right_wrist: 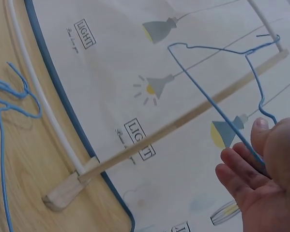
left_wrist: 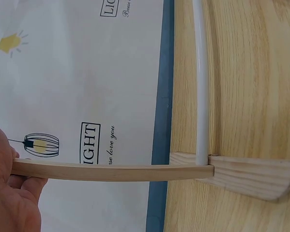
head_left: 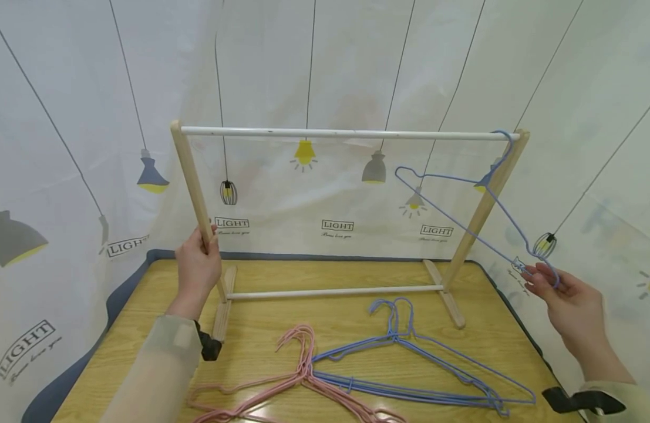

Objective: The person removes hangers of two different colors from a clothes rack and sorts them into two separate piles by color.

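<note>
A wooden clothes rack with a white top rod (head_left: 335, 134) stands on the wooden table (head_left: 140, 335). My left hand (head_left: 198, 264) grips the rack's left upright (head_left: 192, 182), which the left wrist view shows as a wooden bar (left_wrist: 111, 171) running out from that left hand (left_wrist: 9, 198). One blue wire hanger (head_left: 451, 217) hangs tilted by its hook from the right end of the rod. My right hand (head_left: 562, 294) is at the hanger's low corner with fingers nearly straight. In the right wrist view the hanger's wire (right_wrist: 207, 96) lies across the fingers of the right hand (right_wrist: 261, 179).
Several blue hangers (head_left: 409, 376) and pink hangers (head_left: 298, 376) lie flat on the table in front of the rack. A white lower rod (head_left: 335, 292) joins the rack's feet. A printed lamp-pattern curtain (head_left: 66, 117) surrounds the table closely on three sides.
</note>
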`<state>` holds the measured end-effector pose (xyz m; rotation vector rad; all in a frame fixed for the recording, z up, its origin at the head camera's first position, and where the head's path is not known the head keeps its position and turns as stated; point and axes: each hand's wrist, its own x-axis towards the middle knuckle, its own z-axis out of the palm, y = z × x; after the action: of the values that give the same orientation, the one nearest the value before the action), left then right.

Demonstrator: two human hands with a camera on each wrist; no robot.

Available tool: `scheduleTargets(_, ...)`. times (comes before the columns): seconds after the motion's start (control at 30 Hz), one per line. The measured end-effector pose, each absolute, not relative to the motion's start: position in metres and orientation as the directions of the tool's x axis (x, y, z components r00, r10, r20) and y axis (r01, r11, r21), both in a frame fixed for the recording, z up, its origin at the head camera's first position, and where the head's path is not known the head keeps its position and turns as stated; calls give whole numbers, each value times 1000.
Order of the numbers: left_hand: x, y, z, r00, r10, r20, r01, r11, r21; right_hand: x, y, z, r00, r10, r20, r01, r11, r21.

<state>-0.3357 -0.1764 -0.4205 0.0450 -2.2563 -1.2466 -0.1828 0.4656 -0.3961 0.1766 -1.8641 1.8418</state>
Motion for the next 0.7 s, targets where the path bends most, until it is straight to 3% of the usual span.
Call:
scheduleTargets(0.2, -336, -176, -421, -840, -290, 459, 237, 564, 791, -187, 450, -389, -832, 260, 490, -504, 15, -864)
scheduleTargets(0.7, -336, -176, -422, -825, -276, 492, 281, 554, 783, -184, 426, -353, -726, 516, 455, -537, -12, -843)
